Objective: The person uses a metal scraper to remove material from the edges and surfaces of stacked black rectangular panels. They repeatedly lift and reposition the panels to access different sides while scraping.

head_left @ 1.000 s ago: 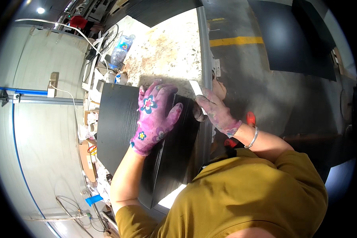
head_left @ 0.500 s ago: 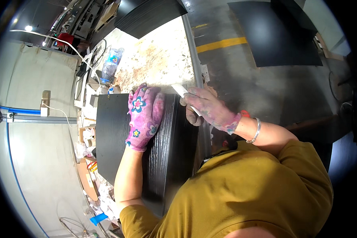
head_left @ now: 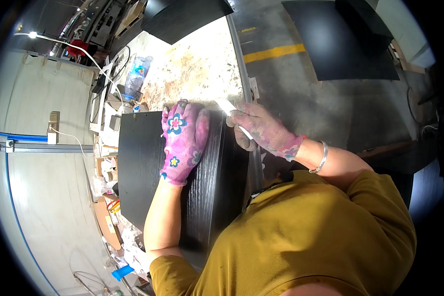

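A black wood-grain panel [head_left: 140, 158] lies in front of me on the worktable, its far edge across the pale, stained tabletop [head_left: 192, 64]. My left hand [head_left: 182, 140], in a pink flowered glove, rests flat on the panel near that far edge, fingers stretched out. To the right, my right hand [head_left: 267, 129], gloved alike, is closed round a thin white flat strip [head_left: 225, 106]. One end of the strip sticks out toward the panel's far right corner; the gloved fingers cover its middle. Whether it touches the panel I cannot tell.
More black panels [head_left: 182, 19] lie at the table's far end. A plastic bottle [head_left: 137, 76] and clutter line the left side. Another large black panel [head_left: 340, 44] is at the far right, past a yellow floor line [head_left: 276, 53]. A pale wall [head_left: 49, 197] stands left.
My left hand has shifted slightly right and away from me on the panel. My right hand keeps its grip on the white strip and has moved only a little.
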